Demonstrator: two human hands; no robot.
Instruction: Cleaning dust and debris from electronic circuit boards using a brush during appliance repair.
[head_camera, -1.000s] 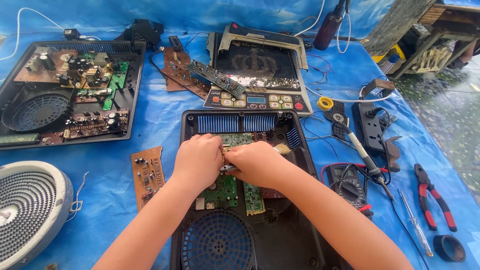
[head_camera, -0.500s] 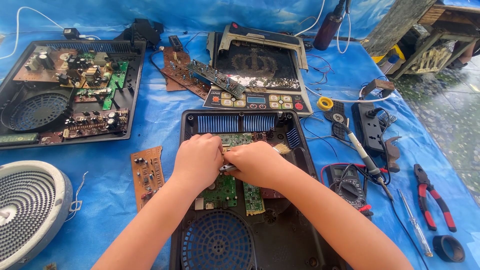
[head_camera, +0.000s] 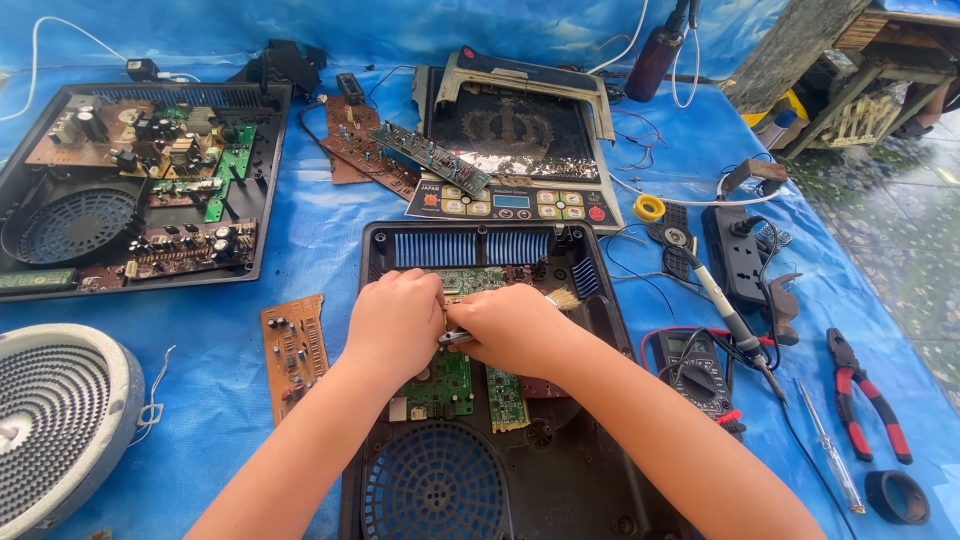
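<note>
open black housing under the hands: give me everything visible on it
The black plastic housing lies flat and open on the blue tarp, lid off. Blue slotted vents run along its far wall; a round fan grille sits at the near end. Green circuit boards lie inside, partly hidden. The left hand and right hand rest together over the boards, pinching a small metal tool; a brush tip shows beside the right hand.

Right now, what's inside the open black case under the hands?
Green circuit boards, a round fan grille and blue vents. The left hand and right hand cover the board's middle.
</note>
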